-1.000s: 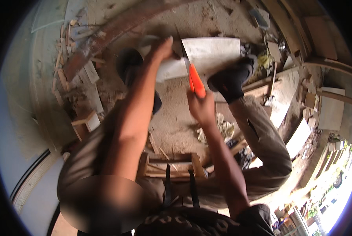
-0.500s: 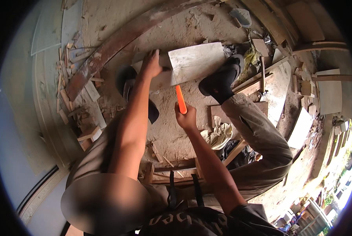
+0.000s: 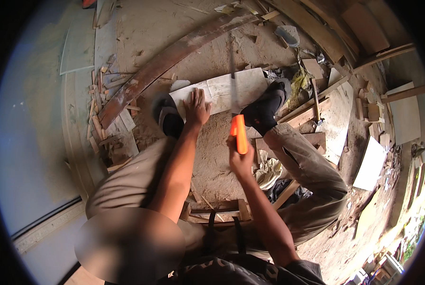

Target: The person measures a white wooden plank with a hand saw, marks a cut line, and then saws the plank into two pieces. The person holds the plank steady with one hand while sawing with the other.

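A pale flat board (image 3: 248, 83) lies across the dirt floor between my two sandalled feet. A thin line runs across it near its left third, close to my fingers. My left hand (image 3: 198, 107) rests on the board's left part, fingers stretched out and holding nothing. In my right hand (image 3: 241, 159) is a hand saw with an orange handle (image 3: 241, 135), gripped near the right foot. Its narrow dark blade (image 3: 233, 88), smeared by motion, points away from me over the board. Whether the blade touches the board I cannot tell.
A long curved brown timber (image 3: 162, 57) lies beyond the board. Wood scraps (image 3: 122, 123) are heaped at the left, beside a pale panel. Cloth (image 3: 268, 172) and dark plastic lie by my right leg. Planks and a white sheet (image 3: 369, 164) are at the right.
The saw has shifted right, away from the line on the board, and more of its blade shows. My left hand has moved right and flattened. The board's tilted right part now lies lower.
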Demonstrator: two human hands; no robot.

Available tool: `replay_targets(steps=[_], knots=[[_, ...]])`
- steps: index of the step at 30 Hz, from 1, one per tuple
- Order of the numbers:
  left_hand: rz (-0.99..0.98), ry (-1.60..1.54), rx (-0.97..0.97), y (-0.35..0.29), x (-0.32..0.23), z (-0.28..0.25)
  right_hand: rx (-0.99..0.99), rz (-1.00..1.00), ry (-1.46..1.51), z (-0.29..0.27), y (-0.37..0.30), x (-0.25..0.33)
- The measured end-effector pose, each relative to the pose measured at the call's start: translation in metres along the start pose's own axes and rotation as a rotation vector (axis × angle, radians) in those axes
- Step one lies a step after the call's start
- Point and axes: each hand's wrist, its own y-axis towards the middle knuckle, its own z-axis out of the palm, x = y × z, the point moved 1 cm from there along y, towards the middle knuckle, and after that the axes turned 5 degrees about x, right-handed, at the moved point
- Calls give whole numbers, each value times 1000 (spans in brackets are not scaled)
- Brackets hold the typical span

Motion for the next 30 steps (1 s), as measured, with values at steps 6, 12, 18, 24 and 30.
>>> replay_targets(steps=[6,12,18,24,30], knots=[[64,287,42,20,-15,-2,60,-112,-48,-94,-8,105],[61,-5,-354,-39,-35,14,-24,-157,-283,-155,-19,70],[486,-81,201,-43,-34,-35,31,-146,-243,-130,-17,74],[157,-169,81,-25,-10,-103,58,-23,-171,-104,-16,64],[-32,-205,61,-35,11,-145,121,33,-309,-91,-26,59]])
